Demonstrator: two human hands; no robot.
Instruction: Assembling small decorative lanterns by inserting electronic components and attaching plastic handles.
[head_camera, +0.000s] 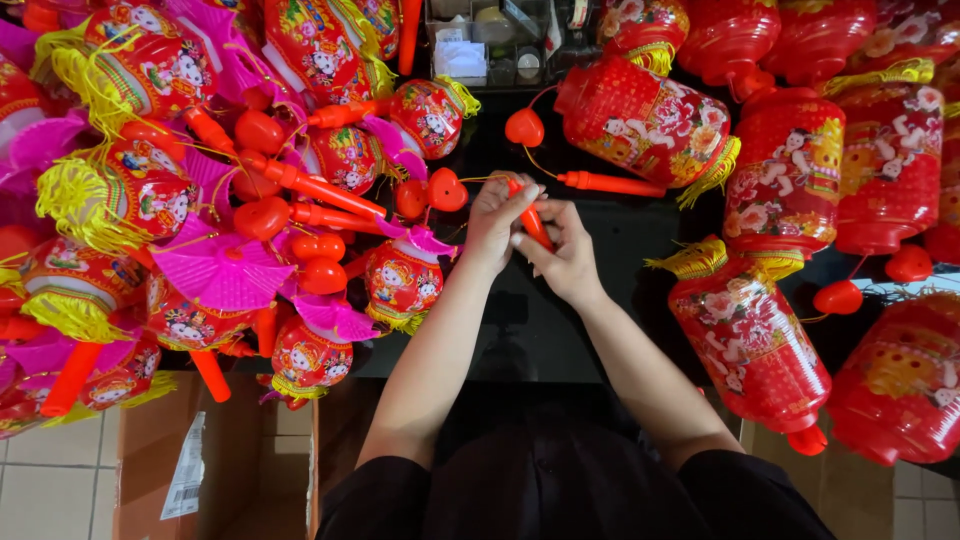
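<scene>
While both hands meet over the middle of the black table (610, 235), I see my left hand (495, 225) and right hand (562, 255) with fingers pinched together on a thin orange handle stick (533, 222). Its yellow cord (478, 179) runs to a red heart (446, 190); I think a strong pull could tangle or snap it, because the lantern pile (200, 200) at the left edge lies just beside.

A slim orange-red plastic stick (532, 220), the handle of a toy lantern, is held between both hands above the dark table (620, 235). It slants from upper left to lower right, its top end poking out above the fingers (515, 200). A thin yellow cord runs from its top toward a small red heart (446, 189) just to the left.
</scene>
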